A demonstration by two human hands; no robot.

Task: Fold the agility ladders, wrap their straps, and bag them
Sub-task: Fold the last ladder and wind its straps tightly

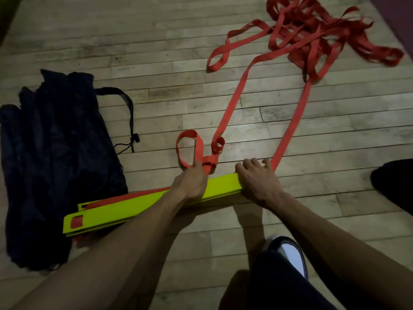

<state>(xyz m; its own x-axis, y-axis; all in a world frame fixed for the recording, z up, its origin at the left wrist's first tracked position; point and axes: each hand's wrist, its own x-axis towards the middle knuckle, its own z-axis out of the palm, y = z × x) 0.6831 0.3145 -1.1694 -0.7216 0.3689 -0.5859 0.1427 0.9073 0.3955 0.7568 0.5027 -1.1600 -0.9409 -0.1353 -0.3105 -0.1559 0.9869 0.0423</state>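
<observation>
Far left on the wood floor [156, 63]: a dark drawstring bag [55, 153] lies flat and slack, holding nothing that can be seen, and sits close to the work — presumably staged for bagging.

Just right of it, touching its edge, the yellow rungs [125, 209] are gathered into one flat stack, with a red strap section showing along the stack's far side. Folding appears done for this ladder.

Centre: the left hand [190, 182] rests on the stack with fingers curled around a loop of the red strap [228, 108], gripping it at the stack's far edge — likely to keep tension for wrapping. The right hand [257, 182] presses down on the stack's right end, fingers spread and holding nothing, evidently pinning the rungs together.

Right and far: two strap runs lead off to a loose red tangle [324, 36], well apart from the stack. Wrapping looks barely begun.
</observation>
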